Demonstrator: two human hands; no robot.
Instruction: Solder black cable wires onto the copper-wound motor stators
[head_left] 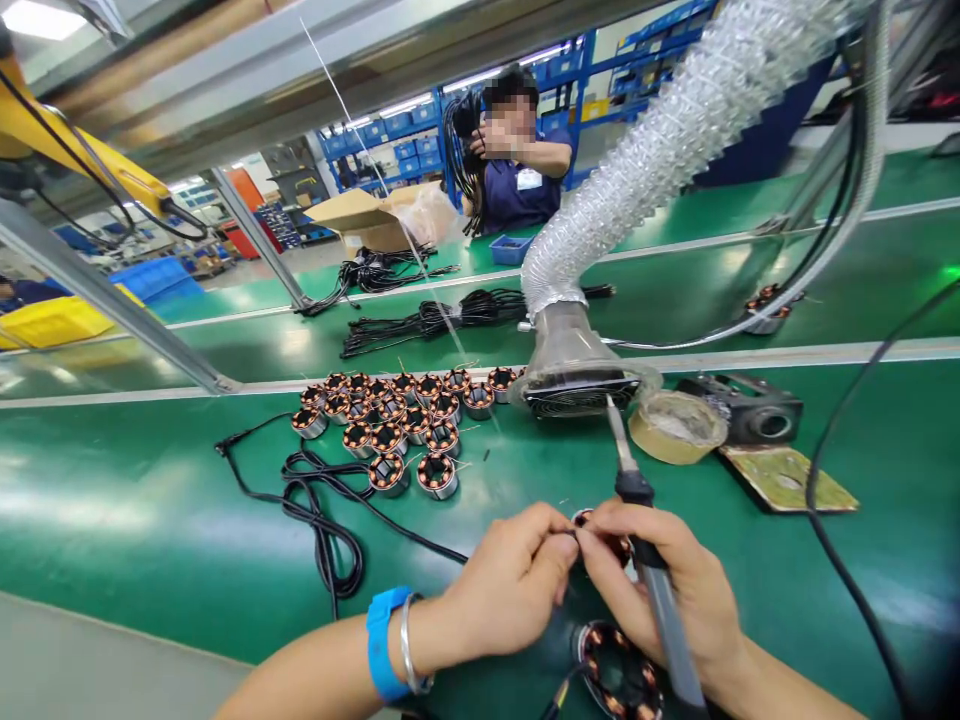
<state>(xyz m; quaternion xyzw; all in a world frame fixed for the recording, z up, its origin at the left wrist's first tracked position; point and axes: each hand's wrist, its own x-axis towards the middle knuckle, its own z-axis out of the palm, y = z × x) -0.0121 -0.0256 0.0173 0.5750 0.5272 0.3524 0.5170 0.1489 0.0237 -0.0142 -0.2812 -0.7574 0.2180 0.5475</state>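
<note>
My left hand (517,575), with a blue band and a silver bangle at the wrist, is closed in a pinch on a black cable (420,537). Its fingertips meet those of my right hand (686,590); the small piece between them is mostly hidden. A soldering iron (660,590) lies in my right hand's grip, its tip pointing up and away from me. Behind the right fingers a motor stator (621,550) with copper windings is partly covered. Another stator (591,672) sits below my hands, beside a black cable end (555,708) with thin coloured wires.
Several stators (388,437) stand grouped left of a fume extractor hood (574,345) on a silver flexible duct. A tape roll (679,428), a soldering stand (765,415) and a sponge pad (791,480) are at right. Across the bench a co-worker (521,195) handles black cables.
</note>
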